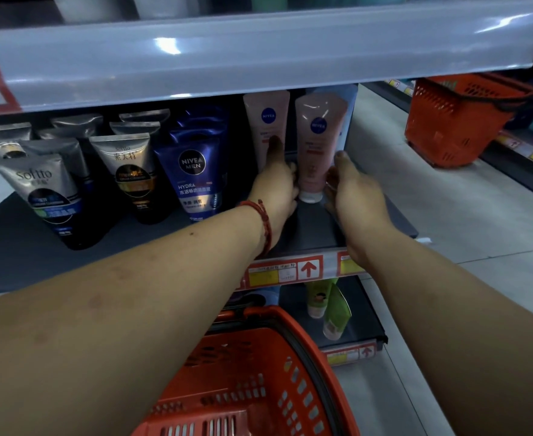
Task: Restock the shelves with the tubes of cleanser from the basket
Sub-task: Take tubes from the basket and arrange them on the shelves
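Observation:
A pink cleanser tube [320, 136] stands cap-down near the right end of the dark shelf [151, 240]. My left hand [277, 187] and my right hand [353, 193] grip its lower part from either side, both thumbs pointing up. My left thumb lies against a second pink tube [266, 114], which stands just behind and to the left. The red basket [309, 357] sits below my arms, and I see no tubes in the part that shows.
Blue tubes [192, 171] and several silver tubes [38, 190] fill the shelf's left side. The upper shelf's edge [258, 55] overhangs closely. Green tubes [334, 309] stand on the lower shelf. Another red basket [457, 121] sits across the aisle floor [447, 221] at right.

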`<move>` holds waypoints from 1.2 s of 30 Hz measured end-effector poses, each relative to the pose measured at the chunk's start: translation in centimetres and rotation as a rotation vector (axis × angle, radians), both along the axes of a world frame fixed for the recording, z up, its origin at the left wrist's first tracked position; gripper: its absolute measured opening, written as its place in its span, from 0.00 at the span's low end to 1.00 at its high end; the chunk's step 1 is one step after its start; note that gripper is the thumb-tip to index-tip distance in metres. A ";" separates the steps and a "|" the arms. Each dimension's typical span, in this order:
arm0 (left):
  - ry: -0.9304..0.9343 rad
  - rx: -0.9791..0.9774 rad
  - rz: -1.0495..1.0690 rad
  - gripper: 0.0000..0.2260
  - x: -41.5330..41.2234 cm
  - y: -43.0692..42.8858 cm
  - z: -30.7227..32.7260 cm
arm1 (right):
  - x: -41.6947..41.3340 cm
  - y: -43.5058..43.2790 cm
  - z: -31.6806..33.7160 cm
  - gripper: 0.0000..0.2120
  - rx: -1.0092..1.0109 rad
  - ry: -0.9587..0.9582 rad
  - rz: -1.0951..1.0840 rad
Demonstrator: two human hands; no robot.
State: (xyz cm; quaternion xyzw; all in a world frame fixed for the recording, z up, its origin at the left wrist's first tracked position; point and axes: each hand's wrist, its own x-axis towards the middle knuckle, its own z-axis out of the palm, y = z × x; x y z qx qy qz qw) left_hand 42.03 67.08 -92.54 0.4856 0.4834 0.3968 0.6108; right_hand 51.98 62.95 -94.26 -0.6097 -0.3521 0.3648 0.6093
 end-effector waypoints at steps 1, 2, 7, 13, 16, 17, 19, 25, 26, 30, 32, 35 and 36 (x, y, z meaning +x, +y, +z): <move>0.014 0.016 0.017 0.26 -0.3 -0.1 -0.2 | -0.2 0.1 0.0 0.22 0.001 0.007 0.039; -0.002 0.020 0.043 0.26 -0.7 -0.2 -0.3 | -0.4 0.2 0.0 0.23 0.000 0.014 0.073; -0.094 0.006 0.152 0.32 -2.3 -0.4 0.0 | -2.3 1.4 0.3 0.23 -0.019 0.053 0.171; -0.050 0.000 0.168 0.33 -3.3 0.3 -0.4 | -3.0 2.0 0.4 0.23 -0.060 0.025 0.211; -0.067 0.006 0.154 0.33 -3.5 0.6 -0.9 | -2.8 1.8 0.3 0.23 -0.059 0.014 0.241; -0.062 0.001 0.160 0.34 -3.6 0.5 -0.7 | -2.7 1.7 0.2 0.22 -0.056 0.012 0.252; -0.058 -0.015 0.130 0.31 -4.0 0.2 -0.3 | -2.6 1.5 0.2 0.19 -0.045 0.015 0.293; -0.035 0.008 0.106 0.28 -4.5 -0.6 0.5 | -3.1 1.6 0.5 0.19 -0.048 0.009 0.321; -0.051 -0.002 0.140 0.30 -4.6 -0.7 0.6 | -3.1 1.5 0.5 0.19 -0.045 0.019 0.300; 0.037 0.002 0.334 0.48 -3.9 -0.5 -0.5 | -1.9 1.0 0.9 0.16 0.006 0.086 0.038; 0.054 0.012 0.289 0.49 -3.4 -0.9 -0.8 | -0.9 0.7 1.4 0.14 0.021 0.108 -0.081; -0.057 -0.003 0.240 0.28 -1.8 -2.6 0.2 | 0.7 0.5 1.9 0.19 0.032 0.162 -0.163; -0.093 -0.016 0.220 0.24 -0.9 -2.8 0.5 | 1.1 0.5 1.9 0.20 0.029 0.166 -0.171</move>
